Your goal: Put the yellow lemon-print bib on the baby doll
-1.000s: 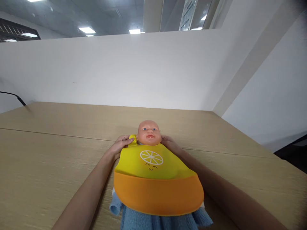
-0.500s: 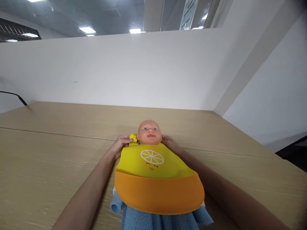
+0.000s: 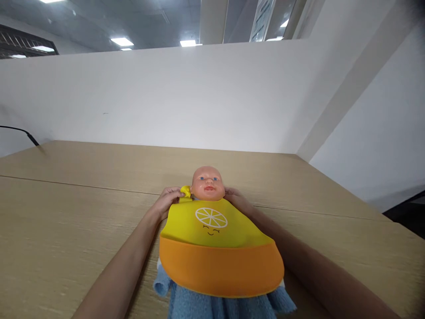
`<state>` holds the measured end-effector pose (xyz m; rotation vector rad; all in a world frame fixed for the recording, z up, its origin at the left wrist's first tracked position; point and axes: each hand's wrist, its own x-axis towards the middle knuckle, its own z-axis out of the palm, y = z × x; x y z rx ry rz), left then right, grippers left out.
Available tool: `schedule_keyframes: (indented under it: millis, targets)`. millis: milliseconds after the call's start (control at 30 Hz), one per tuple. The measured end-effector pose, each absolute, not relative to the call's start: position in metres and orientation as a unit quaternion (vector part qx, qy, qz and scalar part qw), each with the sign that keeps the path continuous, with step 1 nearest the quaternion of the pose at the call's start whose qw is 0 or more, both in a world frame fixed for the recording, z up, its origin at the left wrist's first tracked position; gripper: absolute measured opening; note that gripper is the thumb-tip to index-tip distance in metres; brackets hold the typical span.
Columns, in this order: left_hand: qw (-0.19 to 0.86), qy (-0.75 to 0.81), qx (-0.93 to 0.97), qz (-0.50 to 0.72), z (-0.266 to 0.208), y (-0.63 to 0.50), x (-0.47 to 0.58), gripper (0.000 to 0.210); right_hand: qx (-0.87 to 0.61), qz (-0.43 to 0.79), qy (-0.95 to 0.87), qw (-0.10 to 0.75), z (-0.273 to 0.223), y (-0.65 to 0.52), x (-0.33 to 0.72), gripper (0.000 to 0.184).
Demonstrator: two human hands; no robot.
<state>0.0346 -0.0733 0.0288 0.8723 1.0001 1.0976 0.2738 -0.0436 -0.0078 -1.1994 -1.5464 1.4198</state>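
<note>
A baby doll (image 3: 208,184) in blue fuzzy clothes (image 3: 219,308) lies face up on the table. Over its chest spreads a yellow silicone bib (image 3: 186,226) with a lemon-slice print and an orange catch pocket (image 3: 222,271). Beside the doll's head, my left hand (image 3: 168,199) pinches the yellow neck strap (image 3: 186,191) of the bib, which looks bunched up. My right hand (image 3: 236,197) is at the other side of the doll's neck. Its fingertips are hidden behind the head and bib, so whatever they touch is out of sight.
The wood-grain table (image 3: 83,230) has a seam running across it. A white partition (image 3: 166,97) rises at its far edge. A black cable (image 3: 28,134) hangs at the left, and a black object (image 3: 408,212) stands past the right edge.
</note>
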Motion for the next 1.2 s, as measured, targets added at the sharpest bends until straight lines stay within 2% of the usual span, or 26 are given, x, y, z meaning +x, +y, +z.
schedule_keyframes:
  millis: [233, 533, 767, 1200]
  targets:
    - [0.676, 0.407, 0.38, 0.484, 0.024, -0.069, 0.032, 0.011, -0.45, 0.581, -0.565, 0.375, -0.004, -0.047, 0.272, 0.036]
    - [0.68, 0.406, 0.383, 0.476, 0.022, -0.067, 0.031, 0.012, -0.476, 0.561, -0.581, 0.348, -0.005, -0.046, 0.273, 0.039]
    - [0.669, 0.415, 0.378, 0.487, 0.027, -0.07, 0.035, 0.013, -0.478, 0.549, -0.593, 0.345, -0.005, -0.041, 0.274, 0.034]
    - [0.607, 0.483, 0.378, 0.505, 0.033, -0.073, 0.04, 0.015, -0.456, 0.522, -0.624, 0.361, 0.008, -0.046, 0.266, 0.04]
